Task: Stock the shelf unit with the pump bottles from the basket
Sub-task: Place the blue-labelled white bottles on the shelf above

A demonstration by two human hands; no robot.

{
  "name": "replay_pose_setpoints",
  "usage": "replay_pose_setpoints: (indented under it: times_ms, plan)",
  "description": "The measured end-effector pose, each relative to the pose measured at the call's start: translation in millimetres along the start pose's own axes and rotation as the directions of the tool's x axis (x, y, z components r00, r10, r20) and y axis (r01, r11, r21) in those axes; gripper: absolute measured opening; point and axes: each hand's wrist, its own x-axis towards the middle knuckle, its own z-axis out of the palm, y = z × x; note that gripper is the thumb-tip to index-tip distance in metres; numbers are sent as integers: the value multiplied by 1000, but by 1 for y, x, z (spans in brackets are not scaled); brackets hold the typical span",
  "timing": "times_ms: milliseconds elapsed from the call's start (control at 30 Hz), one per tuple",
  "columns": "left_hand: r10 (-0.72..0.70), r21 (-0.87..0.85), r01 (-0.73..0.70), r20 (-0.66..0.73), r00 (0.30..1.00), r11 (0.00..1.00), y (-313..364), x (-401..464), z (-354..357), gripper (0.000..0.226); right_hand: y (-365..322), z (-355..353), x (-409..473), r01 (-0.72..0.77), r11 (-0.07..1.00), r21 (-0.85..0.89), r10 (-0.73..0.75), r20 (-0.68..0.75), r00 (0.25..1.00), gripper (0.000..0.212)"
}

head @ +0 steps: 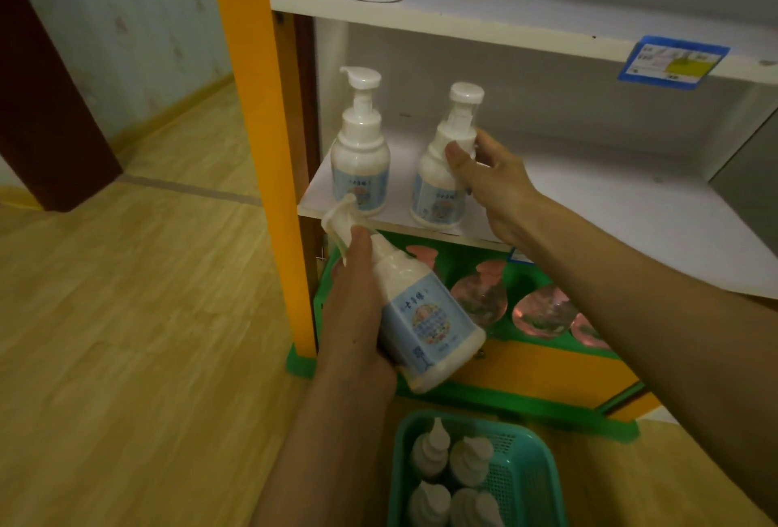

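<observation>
White plastic pump bottle (440,172) upright on middle white shelf board (610,206), right hand (492,185) pinching neck, likely to square it beside neighbour bottle (360,147) | left hand (358,316) wrapped round tilted bottle (416,316), queued | teal mesh basket (530,480) holds four more.

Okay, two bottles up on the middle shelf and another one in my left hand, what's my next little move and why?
Probably let go with the right hand: its bottle already stands upright on the middle shelf beside the first one. Then the left hand can set its tilted bottle in the open space to the right.
</observation>
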Motion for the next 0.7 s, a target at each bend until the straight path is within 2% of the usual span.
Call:
replay_pose_setpoints:
  times_ms: [100, 200, 300, 467, 567, 700]
  plan:
    - [-6, 42, 4, 42, 999, 999, -2, -4, 4, 44, -5, -2, -5, -27, 998, -59, 29, 22, 999, 53]
    - [-19, 79, 12, 79, 997, 997, -7, -9, 9, 53, -11, -10, -27, -50, 995, -90, 45, -65, 997, 71]
    - [-61, 99, 47, 146, 987, 994, -12, -19, 17, 46, -8, -31, -74, -15, 994, -112, 6, -77, 997, 57]
    - [-81, 219, 30, 229, 970, 975, -27, -34, 34, 42, 16, -75, -160, -118, 993, 28, 117, 22, 993, 29]
    - [-131, 304, 50, 252, 959, 951, -44, -45, 48, 63, 34, -89, -189, -217, 972, 88, 212, 62, 975, 30]
    - [-120, 393, 4, 271, 955, 920, -68, -54, 62, 50, 43, -97, -204, -301, 938, 170, 293, 76, 953, 38]
